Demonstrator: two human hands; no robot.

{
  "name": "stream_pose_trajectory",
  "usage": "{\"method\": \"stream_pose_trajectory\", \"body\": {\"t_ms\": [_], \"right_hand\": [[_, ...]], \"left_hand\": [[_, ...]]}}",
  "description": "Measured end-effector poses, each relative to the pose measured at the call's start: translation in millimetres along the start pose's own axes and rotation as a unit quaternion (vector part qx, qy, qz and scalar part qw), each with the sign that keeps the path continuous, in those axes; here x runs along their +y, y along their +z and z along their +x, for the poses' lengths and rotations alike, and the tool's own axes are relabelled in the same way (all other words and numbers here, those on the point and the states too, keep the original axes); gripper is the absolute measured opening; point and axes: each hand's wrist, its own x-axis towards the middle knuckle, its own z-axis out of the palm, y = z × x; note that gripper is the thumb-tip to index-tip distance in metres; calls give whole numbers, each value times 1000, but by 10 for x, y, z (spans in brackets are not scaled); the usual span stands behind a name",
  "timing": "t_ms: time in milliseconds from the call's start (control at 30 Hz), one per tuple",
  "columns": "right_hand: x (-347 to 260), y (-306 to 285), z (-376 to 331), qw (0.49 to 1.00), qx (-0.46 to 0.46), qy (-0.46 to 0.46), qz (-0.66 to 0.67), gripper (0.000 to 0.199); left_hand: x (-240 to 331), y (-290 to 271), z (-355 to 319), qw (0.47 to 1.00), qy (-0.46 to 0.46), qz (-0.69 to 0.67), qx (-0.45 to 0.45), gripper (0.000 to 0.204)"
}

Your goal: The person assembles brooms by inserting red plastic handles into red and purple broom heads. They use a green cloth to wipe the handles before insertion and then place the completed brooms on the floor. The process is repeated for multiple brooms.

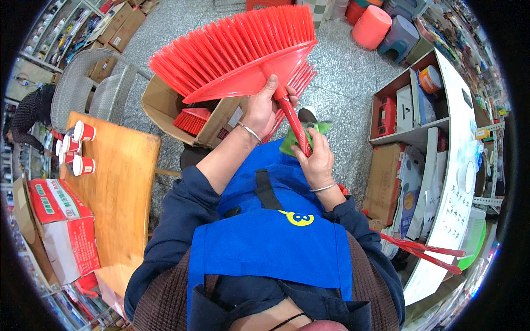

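From my remote seat I see a bright red broom (251,77), a green scrap (286,146), a blue apron (270,248) with yellow emblem (298,222), an orange-brown left tabletop (118,182), speckled grey far floor (339,66).

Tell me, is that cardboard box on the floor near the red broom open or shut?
Open: the top of the cardboard box is uncovered, and red bristles show inside it.
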Motion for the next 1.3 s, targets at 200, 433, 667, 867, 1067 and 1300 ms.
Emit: {"method": "stream_pose_trajectory", "body": {"t_ms": [200,433,667,867,1067,1300], "right_hand": [[187,-156,99,806,-318,179,466,35],[226,-87,104,752,-312,124,567,30],[64,-42,-67,997,-65,-17,29,57],[122,-82,-88,953,-181,43,238,37],[132,-159,77,594,-434,277,618,39],[15,27,-41,991,-78,-36,103,45]], "left_hand": [[127,56,-121,996,1,28,-82,48],[86,65,-106,991,-30,-74,-107,46],[-59,-42,-68,999,-18,23,44,38],[20,-101,-170,997,-8,72,-28,43],[110,-161,-265,993,4,-12,-114,48],[103,-254,-138,994,40,91,43,43]]}}
